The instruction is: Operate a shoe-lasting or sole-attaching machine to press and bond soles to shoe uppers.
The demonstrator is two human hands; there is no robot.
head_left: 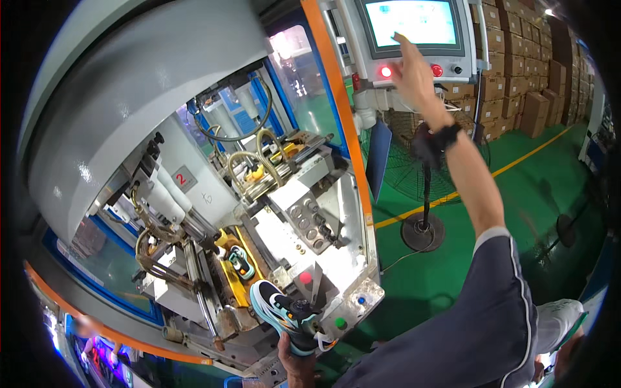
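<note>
A black, white and light-blue sneaker (279,309) with orange accents is tilted at the machine's front edge. My left hand (296,361) grips it from below, near its heel, with part of the fingers hidden. My right hand (414,72) is raised at the control panel, its index finger stretched out at the lower edge of the lit touch screen (414,21); I cannot tell whether it touches. Nothing shows in that hand. Inside the machine, another sneaker (241,262) lies in a yellow holder (234,284), just beyond the held one.
Red buttons (436,70) sit below the screen. On the machine's front are a red button (306,277), a green button (340,323) and a blue one (361,301). An orange post (336,97) borders the opening. A standing fan (424,229) and stacked cartons (511,84) are right.
</note>
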